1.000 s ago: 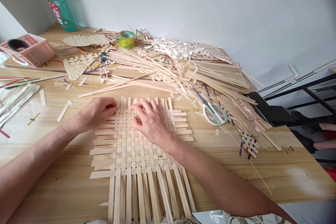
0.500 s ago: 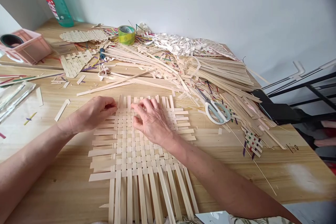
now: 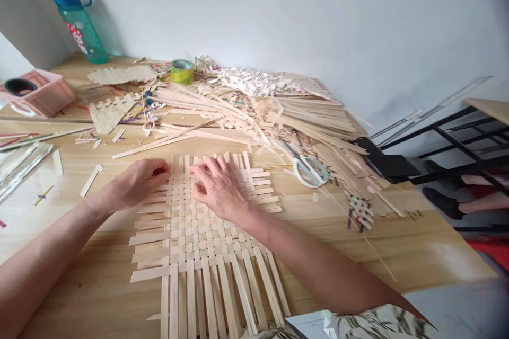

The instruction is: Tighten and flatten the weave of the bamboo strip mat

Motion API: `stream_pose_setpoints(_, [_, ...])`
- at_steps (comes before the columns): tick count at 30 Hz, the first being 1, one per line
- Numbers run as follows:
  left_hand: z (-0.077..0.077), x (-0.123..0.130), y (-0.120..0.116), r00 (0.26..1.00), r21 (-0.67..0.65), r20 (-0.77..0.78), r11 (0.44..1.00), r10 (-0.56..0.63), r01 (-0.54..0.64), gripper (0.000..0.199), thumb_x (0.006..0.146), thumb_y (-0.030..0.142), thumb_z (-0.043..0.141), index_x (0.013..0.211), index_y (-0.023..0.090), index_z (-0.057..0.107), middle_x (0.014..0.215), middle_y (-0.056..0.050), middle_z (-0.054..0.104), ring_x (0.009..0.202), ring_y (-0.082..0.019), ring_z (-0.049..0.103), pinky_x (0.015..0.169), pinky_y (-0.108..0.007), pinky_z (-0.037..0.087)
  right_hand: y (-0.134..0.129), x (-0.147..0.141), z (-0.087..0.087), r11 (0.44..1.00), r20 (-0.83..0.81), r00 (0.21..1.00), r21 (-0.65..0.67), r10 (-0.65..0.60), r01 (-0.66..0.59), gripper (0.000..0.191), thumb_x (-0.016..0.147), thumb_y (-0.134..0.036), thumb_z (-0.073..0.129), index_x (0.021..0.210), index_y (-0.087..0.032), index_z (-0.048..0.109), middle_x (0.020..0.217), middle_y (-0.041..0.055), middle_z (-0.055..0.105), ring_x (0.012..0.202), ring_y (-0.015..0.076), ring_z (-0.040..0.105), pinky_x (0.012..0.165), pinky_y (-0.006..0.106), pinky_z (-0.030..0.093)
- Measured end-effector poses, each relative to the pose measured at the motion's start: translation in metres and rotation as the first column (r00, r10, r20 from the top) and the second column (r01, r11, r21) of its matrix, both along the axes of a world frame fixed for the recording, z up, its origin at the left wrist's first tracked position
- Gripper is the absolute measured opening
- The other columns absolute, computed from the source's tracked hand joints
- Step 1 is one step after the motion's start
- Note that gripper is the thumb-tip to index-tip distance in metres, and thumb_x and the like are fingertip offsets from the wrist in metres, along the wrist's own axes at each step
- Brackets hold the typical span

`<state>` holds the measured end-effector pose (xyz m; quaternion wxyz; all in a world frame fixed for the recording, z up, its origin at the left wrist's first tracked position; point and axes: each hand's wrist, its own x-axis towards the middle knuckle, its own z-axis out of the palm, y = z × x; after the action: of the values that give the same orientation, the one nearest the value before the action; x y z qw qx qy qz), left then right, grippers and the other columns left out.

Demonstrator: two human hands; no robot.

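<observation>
A mat of pale woven strips (image 3: pixel 199 233) lies on the wooden table, its loose strip ends fanning towards me and out to both sides. At the mat's far left corner is my left hand (image 3: pixel 139 183), its fingers closed in a pinch; whatever lies between them is too small to name. My right hand (image 3: pixel 218 188) rests on the far part of the weave, palm down, with fingers bent and spread and the thumb apart. It covers some of the far strips.
Scissors (image 3: pixel 310 171) lie right of the mat. Behind are loose pale strips (image 3: pixel 318 122), green-yellow tape (image 3: pixel 182 71) and white curls (image 3: pixel 254 82). A pink basket (image 3: pixel 51 98) and a bottle (image 3: pixel 85 34) stand at left. A person's foot (image 3: pixel 443 202) shows beyond the table's right edge.
The view has shifted, so the table items appear lower and further left, and more of the floor at right shows. Both hands keep nearly the same pose and place on the mat.
</observation>
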<state>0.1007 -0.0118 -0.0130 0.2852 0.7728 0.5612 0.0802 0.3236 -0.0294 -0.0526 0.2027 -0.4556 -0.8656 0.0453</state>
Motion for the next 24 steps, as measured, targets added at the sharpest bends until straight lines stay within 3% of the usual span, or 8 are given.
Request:
stream_pose_setpoints(3, [0.001,0.0,-0.004,0.999,0.132,-0.044,0.991,0.029,-0.023,0.031,0.085,0.044,0.04,0.073,0.019,0.053,0.063,0.0,0.05,0.059,-0.017,0.046,0.058,-0.029,0.037,0.0,0.0,0.002,0.999,-0.008,1.0,0.031,0.021,-0.02,0.023,0.089,-0.025,0.055,0.11,-0.021,0.062,0.108,0.0067,0.057,0.102,0.0248,0.044,0.088,0.038,0.039])
stream_pose_setpoints(6, [0.002,0.003,-0.008,0.993,0.382,-0.078,0.923,0.094,-0.057,0.027,0.085,0.041,0.041,0.086,0.019,0.055,0.091,-0.011,0.06,0.084,-0.029,0.056,0.076,-0.041,0.043,0.001,0.001,0.006,0.994,-0.015,0.999,0.105,0.034,-0.032,0.025,0.088,-0.026,0.057,0.111,-0.018,0.062,0.108,0.0075,0.059,0.101,0.024,0.047,0.088,0.036,0.039])
stream_pose_setpoints(9, [0.0,0.014,-0.016,0.995,0.553,-0.095,0.829,-0.042,0.088,0.025,0.094,0.038,0.038,0.102,0.021,0.054,0.106,-0.012,0.06,0.098,-0.03,0.059,0.086,-0.044,0.046,0.002,0.002,0.017,0.985,-0.019,0.998,0.163,0.052,-0.048,0.02,0.093,-0.02,0.05,0.11,-0.015,0.062,0.11,0.0086,0.061,0.103,0.0225,0.05,0.091,0.035,0.039])
stream_pose_setpoints(11, [-0.006,0.023,-0.022,0.973,0.546,-0.116,0.806,-0.199,0.229,0.024,0.098,0.034,0.038,0.112,0.021,0.053,0.112,-0.012,0.059,0.104,-0.028,0.058,0.09,-0.042,0.048,0.003,0.007,0.026,0.986,-0.026,0.999,0.162,0.046,-0.041,0.018,0.095,-0.017,0.047,0.105,-0.015,0.063,0.108,0.0081,0.062,0.102,0.0218,0.051,0.091,0.035,0.04])
stream_pose_setpoints(13, [-0.016,0.03,-0.027,0.945,0.521,-0.169,0.788,-0.281,0.327,0.028,0.098,0.031,0.038,0.12,0.021,0.051,0.12,-0.013,0.058,0.108,-0.028,0.058,0.09,-0.041,0.049,0.004,0.017,0.036,0.991,-0.04,0.999,0.134,0.029,-0.024,0.016,0.094,-0.015,0.048,0.099,-0.015,0.063,0.105,0.0071,0.064,0.101,0.0214,0.053,0.09,0.034,0.04])
stream_pose_setpoints(18, [-0.03,0.033,-0.033,0.923,0.559,-0.339,0.751,-0.181,0.352,0.034,0.099,0.029,0.036,0.126,0.018,0.054,0.126,-0.016,0.058,0.111,-0.033,0.056,0.085,-0.047,0.048,-0.014,0.069,0.05,0.997,-0.115,0.991,0.02,-0.072,0.075,0.012,0.094,-0.019,0.054,0.102,-0.014,0.062,0.105,0.0077,0.065,0.1,0.0208,0.055,0.09,0.035,0.043])
stream_pose_setpoints(21, [-0.03,0.034,-0.035,0.919,0.58,-0.376,0.744,-0.119,0.333,0.035,0.099,0.029,0.036,0.127,0.018,0.054,0.126,-0.016,0.058,0.109,-0.032,0.058,0.083,-0.046,0.048,-0.045,0.095,0.049,0.986,-0.118,0.979,-0.032,-0.165,0.162,0.017,0.093,-0.023,0.059,0.107,-0.014,0.061,0.105,0.0094,0.063,0.101,0.0226,0.055,0.091,0.038,0.044])
stream_pose_setpoints(24, [-0.027,0.042,-0.038,0.908,0.597,-0.416,0.737,-0.053,0.317,0.036,0.099,0.029,0.037,0.128,0.015,0.053,0.125,-0.017,0.058,0.11,-0.033,0.057,0.083,-0.046,0.048,-0.076,0.102,0.043,0.982,-0.055,0.986,-0.113,-0.158,0.151,0.031,0.091,-0.036,0.064,0.114,-0.016,0.06,0.107,0.0098,0.063,0.103,0.0251,0.054,0.092,0.042,0.045])
